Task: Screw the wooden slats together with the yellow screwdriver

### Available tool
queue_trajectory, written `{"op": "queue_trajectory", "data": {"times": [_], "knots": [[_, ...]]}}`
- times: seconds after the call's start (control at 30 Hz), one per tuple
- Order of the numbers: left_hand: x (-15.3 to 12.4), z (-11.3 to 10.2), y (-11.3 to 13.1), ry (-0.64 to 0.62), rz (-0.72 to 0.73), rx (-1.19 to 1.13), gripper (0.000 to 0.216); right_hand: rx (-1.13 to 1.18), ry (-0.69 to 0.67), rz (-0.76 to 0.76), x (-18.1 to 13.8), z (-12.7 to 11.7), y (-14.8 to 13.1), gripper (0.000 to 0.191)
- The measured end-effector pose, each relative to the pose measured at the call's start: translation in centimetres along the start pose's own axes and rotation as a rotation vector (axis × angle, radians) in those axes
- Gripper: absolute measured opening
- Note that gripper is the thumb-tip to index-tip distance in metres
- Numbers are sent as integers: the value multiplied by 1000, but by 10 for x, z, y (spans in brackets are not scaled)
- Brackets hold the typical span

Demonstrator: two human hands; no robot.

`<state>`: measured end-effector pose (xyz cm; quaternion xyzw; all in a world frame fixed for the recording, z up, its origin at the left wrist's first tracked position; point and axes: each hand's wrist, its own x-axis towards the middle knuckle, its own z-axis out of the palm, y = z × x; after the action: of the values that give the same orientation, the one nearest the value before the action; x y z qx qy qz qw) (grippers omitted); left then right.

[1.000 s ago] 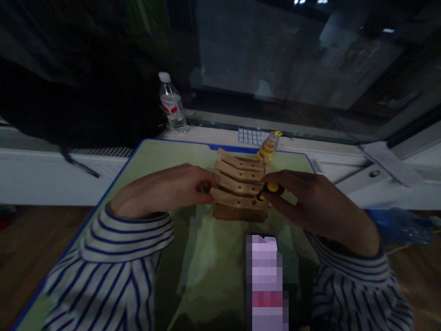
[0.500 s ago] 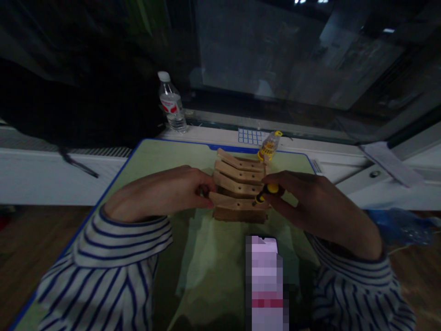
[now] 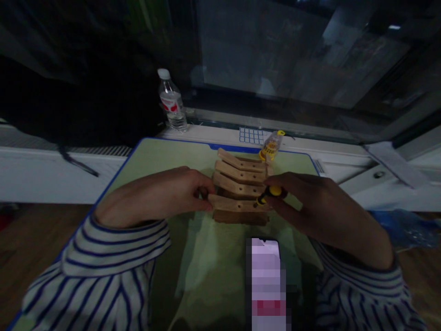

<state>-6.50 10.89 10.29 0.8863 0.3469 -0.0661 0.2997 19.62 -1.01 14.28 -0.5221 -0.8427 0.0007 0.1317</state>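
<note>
A small wooden piece built of several angled slats [image 3: 229,202] stands on the table, with round holes along the slats. My left hand [image 3: 184,193] pinches the left end of the nearest slat between thumb and fingers. In my right hand [image 3: 310,202] is a short yellow-and-black screwdriver [image 3: 274,191], held by its handle. Its tip points down and left, at the right-hand part of the nearest slat, where a hole would sit; whether it touches a screw I cannot make out.
A phone [image 3: 267,276] lies on the green table [image 3: 161,156] in front of the wooden piece. Behind it stands a clear container with yellow parts [image 3: 272,146]. A water bottle [image 3: 173,105] is on the windowsill, near a blue-and-white grid sheet [image 3: 251,135].
Both hands keep their grips, and the screwdriver stays at the same spot on the nearest slat. The view has shifted very slightly.
</note>
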Motion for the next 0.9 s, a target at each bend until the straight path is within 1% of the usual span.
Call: {"op": "queue_trajectory", "data": {"times": [0.47,0.73,0.9], "knots": [[-1,-6,5,32,26,28,20,16,10,7,0,0,0,22],[0,-3,0,48,43,37,21,18,4,0,0,0,0,21],[1,-4,1,64,43,39,22,14,1,8,2,-2,-2,19]]}}
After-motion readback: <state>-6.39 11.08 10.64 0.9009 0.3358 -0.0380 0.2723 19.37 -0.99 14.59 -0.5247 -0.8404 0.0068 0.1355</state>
